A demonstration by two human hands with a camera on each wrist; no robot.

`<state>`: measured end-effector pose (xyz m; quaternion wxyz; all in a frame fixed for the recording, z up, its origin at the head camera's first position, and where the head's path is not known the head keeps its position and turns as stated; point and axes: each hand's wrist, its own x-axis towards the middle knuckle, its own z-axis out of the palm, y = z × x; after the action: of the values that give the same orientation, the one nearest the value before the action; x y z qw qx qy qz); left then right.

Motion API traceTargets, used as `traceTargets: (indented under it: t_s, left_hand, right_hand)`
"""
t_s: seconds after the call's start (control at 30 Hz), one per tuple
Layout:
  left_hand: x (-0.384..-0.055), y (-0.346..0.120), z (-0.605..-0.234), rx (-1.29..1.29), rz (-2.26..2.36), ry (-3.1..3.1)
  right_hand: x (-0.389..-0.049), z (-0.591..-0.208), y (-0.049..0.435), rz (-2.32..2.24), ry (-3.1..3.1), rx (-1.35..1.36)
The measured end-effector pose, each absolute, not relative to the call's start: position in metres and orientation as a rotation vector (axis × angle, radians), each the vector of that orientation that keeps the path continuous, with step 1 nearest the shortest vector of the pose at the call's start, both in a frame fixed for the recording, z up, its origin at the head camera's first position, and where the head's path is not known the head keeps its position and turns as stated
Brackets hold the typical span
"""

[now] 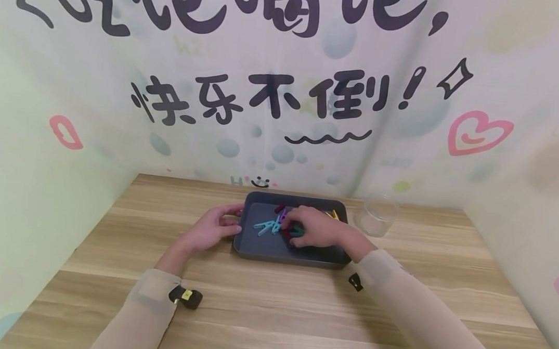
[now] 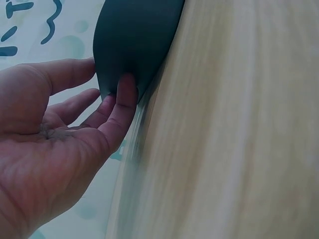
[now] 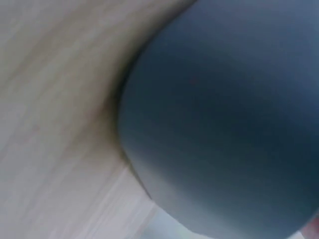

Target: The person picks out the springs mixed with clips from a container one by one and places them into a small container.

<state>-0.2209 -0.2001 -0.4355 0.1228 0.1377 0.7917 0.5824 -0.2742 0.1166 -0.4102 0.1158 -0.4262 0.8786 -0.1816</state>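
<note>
Green clip is right under the R hand, btwn thumb & fingers as seen from the head view; those fingers are bent down w/ a narrow gap, but can't tell if they pinch it or just touch. Red clip is at the same fingertips, partly hidden. Purple clip lies just beyond them, dk red piece a bit farther past that. Lt blue clips lie in a loose bunch L of the R fingers, i.e. btwn the two hands. Yellow clips show past the R hand, partly covered by it. All of these are in the dk gray tray, whose near wall runs on the person's side of the R fingers. L hand is at the tray's L end: thumb & fingers apart, softly bent, tips on the outer wall. R wrist view is mostly that tray's outer side, blurry, w/ a bit of skin in the corner. Clear cup stands on the worktop, R of the R fingers, well apart from the L ones. Wall cloth w/ blk lettering hangs beyond both hands' fingers.
</note>
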Motion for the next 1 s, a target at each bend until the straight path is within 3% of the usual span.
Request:
traceTargets:
  t_s: [1.0]
  left_hand:
    - [-0.219, -0.198, -0.434, 0.352, 1.699, 2.317]
  right_hand:
    - [-0.27, -0.381, 0.178, -0.837, 2.6, -1.16]
